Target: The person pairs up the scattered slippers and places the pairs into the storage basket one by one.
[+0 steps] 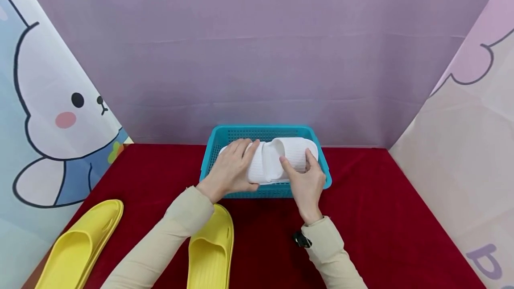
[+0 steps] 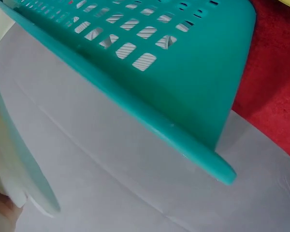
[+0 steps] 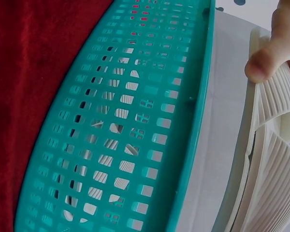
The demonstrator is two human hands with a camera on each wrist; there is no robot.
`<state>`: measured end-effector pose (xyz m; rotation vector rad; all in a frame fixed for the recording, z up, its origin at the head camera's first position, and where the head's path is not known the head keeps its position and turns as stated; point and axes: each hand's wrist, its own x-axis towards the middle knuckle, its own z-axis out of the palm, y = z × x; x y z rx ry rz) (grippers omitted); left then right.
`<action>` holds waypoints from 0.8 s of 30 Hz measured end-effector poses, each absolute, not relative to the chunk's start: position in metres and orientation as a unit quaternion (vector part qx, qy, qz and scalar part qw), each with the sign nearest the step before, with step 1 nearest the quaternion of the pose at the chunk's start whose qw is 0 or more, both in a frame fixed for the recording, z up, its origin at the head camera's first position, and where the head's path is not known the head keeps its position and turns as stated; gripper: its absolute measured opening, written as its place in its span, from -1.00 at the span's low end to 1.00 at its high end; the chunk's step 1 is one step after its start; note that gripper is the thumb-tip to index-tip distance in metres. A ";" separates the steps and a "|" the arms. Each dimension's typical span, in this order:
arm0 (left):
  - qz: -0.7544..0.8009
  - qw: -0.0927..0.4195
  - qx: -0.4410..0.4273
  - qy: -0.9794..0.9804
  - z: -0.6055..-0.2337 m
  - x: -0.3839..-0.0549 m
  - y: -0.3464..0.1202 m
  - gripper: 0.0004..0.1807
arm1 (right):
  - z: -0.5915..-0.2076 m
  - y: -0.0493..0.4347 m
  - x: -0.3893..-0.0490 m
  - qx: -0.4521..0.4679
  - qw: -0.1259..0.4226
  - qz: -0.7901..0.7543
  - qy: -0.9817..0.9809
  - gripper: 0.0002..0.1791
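Note:
Two white ribbed slippers (image 1: pixel 273 162), fitted together heel to toe, lie crosswise over the teal perforated basket (image 1: pixel 265 130). Their left end is gripped by my left hand (image 1: pixel 231 168), thumb at the near side and fingers over the top. My right hand (image 1: pixel 308 184) pinches the right end, with the thumb by the strap's opening. In the right wrist view, the slippers' soles (image 3: pixel 244 159) are above the basket rim (image 3: pixel 195 116). White ribbed patches show through the holes of the basket wall (image 2: pixel 183 92) in both wrist views.
A yellow slipper (image 1: pixel 86 244) lies at the table's left edge, and another yellow slipper (image 1: pixel 210 240) lies beside my left forearm. Red cloth (image 1: pixel 381 217) covers the table. Behind the basket stands a lilac curtain (image 1: pixel 257 57), with printed panels on both sides.

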<state>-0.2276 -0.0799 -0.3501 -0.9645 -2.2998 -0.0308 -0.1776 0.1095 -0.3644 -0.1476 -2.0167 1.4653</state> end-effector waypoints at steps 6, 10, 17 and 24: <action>-0.022 0.316 -0.377 -0.871 -0.352 -0.230 -0.081 0.12 | -0.365 0.107 -0.176 -0.042 0.323 0.559 -0.763 -0.14; -0.021 0.318 -0.382 -0.867 -0.354 -0.231 -0.082 0.12 | -0.365 0.107 -0.175 -0.042 0.328 0.546 -0.770 -0.15; -0.026 0.324 -0.387 -0.863 -0.358 -0.230 -0.086 0.09 | -0.365 0.105 -0.172 -0.046 0.314 0.519 -0.794 -0.20; -0.031 0.335 -0.396 -0.854 -0.358 -0.228 -0.086 0.10 | -0.365 0.103 -0.170 -0.054 0.316 0.505 -0.801 -0.23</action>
